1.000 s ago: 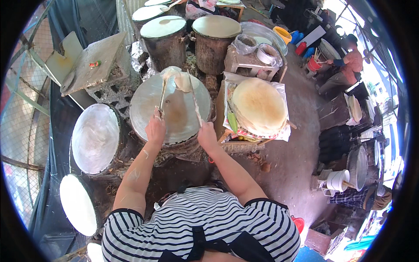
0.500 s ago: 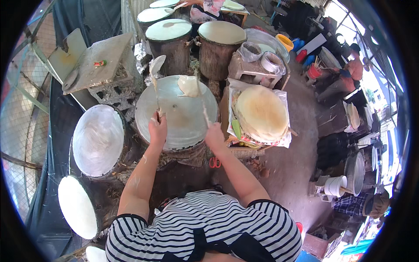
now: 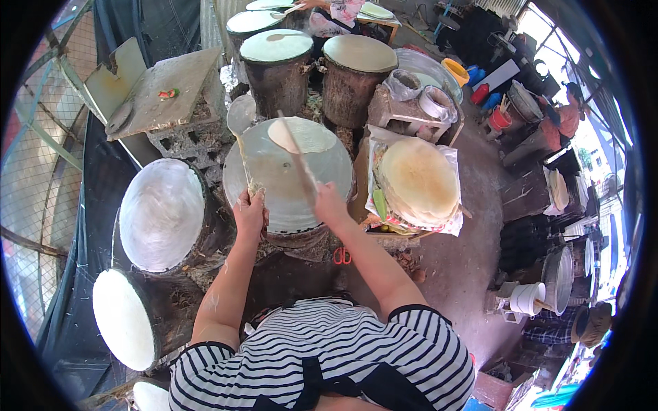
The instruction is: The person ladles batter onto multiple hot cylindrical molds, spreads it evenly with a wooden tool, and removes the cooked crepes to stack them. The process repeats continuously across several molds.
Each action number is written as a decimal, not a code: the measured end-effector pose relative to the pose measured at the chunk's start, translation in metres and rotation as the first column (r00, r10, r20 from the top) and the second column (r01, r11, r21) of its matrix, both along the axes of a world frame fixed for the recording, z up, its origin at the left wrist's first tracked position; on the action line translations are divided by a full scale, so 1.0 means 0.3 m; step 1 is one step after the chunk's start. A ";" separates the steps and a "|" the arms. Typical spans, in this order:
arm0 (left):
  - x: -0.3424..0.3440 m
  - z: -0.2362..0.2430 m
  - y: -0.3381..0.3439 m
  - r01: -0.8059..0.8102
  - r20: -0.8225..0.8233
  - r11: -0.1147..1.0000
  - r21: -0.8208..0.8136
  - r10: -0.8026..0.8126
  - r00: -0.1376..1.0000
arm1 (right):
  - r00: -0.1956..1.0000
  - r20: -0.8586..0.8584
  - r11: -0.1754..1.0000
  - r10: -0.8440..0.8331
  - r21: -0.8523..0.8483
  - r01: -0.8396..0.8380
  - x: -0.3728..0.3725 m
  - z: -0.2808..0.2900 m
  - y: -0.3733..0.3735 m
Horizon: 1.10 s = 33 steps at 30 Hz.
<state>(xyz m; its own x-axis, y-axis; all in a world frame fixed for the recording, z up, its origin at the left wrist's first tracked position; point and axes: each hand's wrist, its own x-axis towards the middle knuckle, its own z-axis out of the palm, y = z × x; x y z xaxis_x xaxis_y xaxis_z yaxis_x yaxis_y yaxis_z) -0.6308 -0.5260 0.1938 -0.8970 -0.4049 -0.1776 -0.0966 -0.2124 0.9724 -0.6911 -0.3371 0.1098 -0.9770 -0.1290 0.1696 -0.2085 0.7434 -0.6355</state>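
Observation:
My left hand (image 3: 250,209) grips the batter-coated handle of a ladle (image 3: 241,116), whose bowl is raised at the far edge of a round griddle (image 3: 264,192). My right hand (image 3: 329,204) holds a long flat stick (image 3: 296,152), motion-blurred, angled over a pale patch of batter (image 3: 314,137) on the far part of the griddle. To the right, a stack of round flatbreads (image 3: 419,178) lies on paper beside a green leaf-like item (image 3: 379,203).
More griddles on drums stand left (image 3: 161,212) and behind (image 3: 360,51). A slab on blocks (image 3: 164,82) is at back left; bowls (image 3: 435,103) sit back right. Two co-workers (image 3: 554,123) (image 3: 591,325) are at right, another person (image 3: 332,17) behind. Red scissors (image 3: 341,255) hang below the griddle.
The batter on the griddle has spread into a wider, smoother patch under the stick. The ladle's bowl has lifted away from it to the left.

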 end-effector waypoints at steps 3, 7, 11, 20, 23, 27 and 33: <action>0.034 -0.006 -0.031 -0.008 0.006 1.000 0.026 0.008 1.000 | 0.991 -0.027 0.990 -0.130 0.055 0.132 -0.014 0.054 0.055; 0.060 -0.008 -0.027 0.010 0.031 1.000 0.011 -0.010 0.999 | 0.996 0.059 0.988 -0.068 0.145 0.059 -0.030 0.038 -0.028; 0.084 -0.007 -0.050 0.002 0.013 0.999 0.052 -0.003 1.000 | 1.000 -0.001 0.996 0.018 0.082 -0.017 -0.013 0.027 -0.084; 0.115 -0.016 -0.067 -0.029 0.000 0.993 0.113 0.029 1.000 | 0.996 0.011 0.994 0.085 0.061 -0.085 0.051 0.018 -0.119; 0.133 0.000 -0.077 -0.066 -0.012 0.993 0.101 0.067 0.998 | 0.998 -0.035 0.996 0.061 0.064 -0.059 0.009 0.049 -0.082; 0.154 -0.022 -0.076 -0.101 -0.045 0.989 0.108 0.106 0.993 | 0.999 -0.025 0.994 -0.032 0.105 0.034 -0.144 0.036 0.009; 0.150 0.002 -0.040 -0.167 -0.004 0.981 0.095 0.168 0.986 | 0.967 0.027 0.955 0.253 0.154 -0.254 -0.043 0.034 -0.067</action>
<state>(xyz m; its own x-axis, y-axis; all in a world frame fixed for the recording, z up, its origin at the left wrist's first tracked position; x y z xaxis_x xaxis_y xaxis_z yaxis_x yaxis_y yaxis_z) -0.5858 -0.5380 0.1943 -0.8203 -0.5313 -0.2116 -0.0405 -0.3151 0.9482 -0.7039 -0.3573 0.1202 -0.9098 -0.3967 0.1216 -0.3990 0.7559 -0.5191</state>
